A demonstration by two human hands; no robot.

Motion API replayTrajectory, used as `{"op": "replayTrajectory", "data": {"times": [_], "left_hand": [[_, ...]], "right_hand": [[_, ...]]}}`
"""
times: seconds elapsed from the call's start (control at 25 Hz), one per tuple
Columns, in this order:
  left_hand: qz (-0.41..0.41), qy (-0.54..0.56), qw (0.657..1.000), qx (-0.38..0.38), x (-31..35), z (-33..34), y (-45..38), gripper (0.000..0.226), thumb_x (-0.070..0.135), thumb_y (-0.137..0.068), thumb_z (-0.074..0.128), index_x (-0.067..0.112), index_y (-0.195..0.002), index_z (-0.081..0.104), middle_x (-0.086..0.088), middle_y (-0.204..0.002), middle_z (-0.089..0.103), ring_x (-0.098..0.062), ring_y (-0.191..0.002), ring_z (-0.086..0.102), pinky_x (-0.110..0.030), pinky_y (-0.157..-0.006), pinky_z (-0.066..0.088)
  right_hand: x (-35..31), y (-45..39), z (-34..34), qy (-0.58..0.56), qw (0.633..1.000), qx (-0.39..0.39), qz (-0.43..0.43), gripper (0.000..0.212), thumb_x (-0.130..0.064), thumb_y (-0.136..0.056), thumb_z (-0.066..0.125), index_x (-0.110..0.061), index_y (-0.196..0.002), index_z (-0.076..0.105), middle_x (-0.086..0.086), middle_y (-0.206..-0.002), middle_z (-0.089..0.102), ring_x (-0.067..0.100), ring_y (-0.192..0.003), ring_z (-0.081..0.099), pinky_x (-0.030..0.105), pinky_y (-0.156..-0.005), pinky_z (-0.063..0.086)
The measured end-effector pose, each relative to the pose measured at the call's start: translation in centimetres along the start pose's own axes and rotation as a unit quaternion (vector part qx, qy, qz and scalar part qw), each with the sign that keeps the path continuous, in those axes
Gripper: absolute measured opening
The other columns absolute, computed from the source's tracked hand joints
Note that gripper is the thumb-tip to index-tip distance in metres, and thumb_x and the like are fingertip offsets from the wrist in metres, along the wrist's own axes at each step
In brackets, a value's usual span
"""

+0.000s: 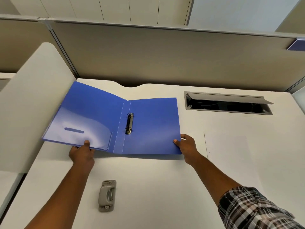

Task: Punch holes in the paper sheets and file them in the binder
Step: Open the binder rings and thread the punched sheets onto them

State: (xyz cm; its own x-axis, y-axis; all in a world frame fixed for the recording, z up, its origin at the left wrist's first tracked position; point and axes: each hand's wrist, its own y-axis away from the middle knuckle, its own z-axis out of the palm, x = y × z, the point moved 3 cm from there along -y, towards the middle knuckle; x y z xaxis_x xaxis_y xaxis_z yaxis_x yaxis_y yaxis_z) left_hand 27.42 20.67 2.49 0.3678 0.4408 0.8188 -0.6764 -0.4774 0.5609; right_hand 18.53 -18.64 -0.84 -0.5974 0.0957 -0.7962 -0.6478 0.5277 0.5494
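Beige cubicle partitions wall in a white tabletop on its far and left sides, and on it there is one blue binder, one grey hole punch and what looks like a stack of white paper sheets (its left edge is the only clear line, so a count of sheets is not possible). One binder lies spread open, inside face up, its spine running from the near edge toward the far partition and its long axis across the tabletop left to right; one two-ring metal clip sits just right of the spine, also pointing near to far. Its left cover is raised off the surface and tilts up toward the left partition, nearly touching it, while the right cover lies flat. Two hands work it: the left hand pinches the near edge of the left cover, thumb on top, and the right hand grips the near right corner of the right cover. Nearer than the binder, the hole punch lies alone, long axis near to far, with bare tabletop all around it. Right of the binder lie the sheets, and beyond them one open cable hatch.
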Motion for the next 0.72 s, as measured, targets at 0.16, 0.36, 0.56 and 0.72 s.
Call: {"op": "replayTrajectory", "data": {"times": [0.16,0.36,0.56,0.72], "left_hand": [[-0.002,0.029,1.0,-0.003,-1.8,-3.0,4.6,0.02,-0.001,-0.093,0.061,0.019,-0.092,0.062,0.003,-0.097,0.065,-0.013,-0.083,0.063,-0.022,-0.06,0.059],[0.002,0.042,0.999,-0.016,-4.7,-7.6,10.2,0.021,-0.005,-0.094,0.057,0.014,-0.095,0.064,-0.008,-0.119,0.062,-0.015,-0.084,0.064,-0.023,-0.061,0.06],[-0.01,0.018,1.0,0.008,-7.4,-11.6,13.8,0.02,-0.002,-0.095,0.059,0.018,-0.091,0.062,0.001,-0.105,0.065,-0.025,-0.1,0.061,-0.022,-0.061,0.059],[-0.022,0.0,0.999,0.028,-9.6,-14.0,15.3,0.031,0.003,-0.092,0.064,0.011,-0.122,0.061,-0.003,-0.122,0.061,-0.028,-0.11,0.06,-0.036,-0.083,0.059]], "right_hand": [[3.1,3.0,-3.1,0.014,1.0,-0.003,-0.002,0.029,-0.017,-0.097,0.068,-0.011,-0.125,0.063,0.008,-0.122,0.067,0.03,-0.105,0.064,0.033,-0.078,0.052],[7.4,7.8,-7.0,0.023,1.0,-0.005,0.005,0.025,-0.018,-0.099,0.065,-0.013,-0.123,0.062,0.008,-0.12,0.067,0.031,-0.103,0.065,0.029,-0.069,0.055],[11.7,11.5,-9.7,0.025,0.999,-0.003,0.023,0.021,-0.018,-0.098,0.067,-0.015,-0.118,0.064,0.006,-0.116,0.071,0.029,-0.099,0.069,0.034,-0.077,0.056],[13.6,13.6,-11.1,0.067,0.998,0.009,-0.002,0.013,-0.018,-0.093,0.072,-0.02,-0.105,0.068,0.001,-0.105,0.075,0.021,-0.089,0.071,0.029,-0.071,0.055]]}}
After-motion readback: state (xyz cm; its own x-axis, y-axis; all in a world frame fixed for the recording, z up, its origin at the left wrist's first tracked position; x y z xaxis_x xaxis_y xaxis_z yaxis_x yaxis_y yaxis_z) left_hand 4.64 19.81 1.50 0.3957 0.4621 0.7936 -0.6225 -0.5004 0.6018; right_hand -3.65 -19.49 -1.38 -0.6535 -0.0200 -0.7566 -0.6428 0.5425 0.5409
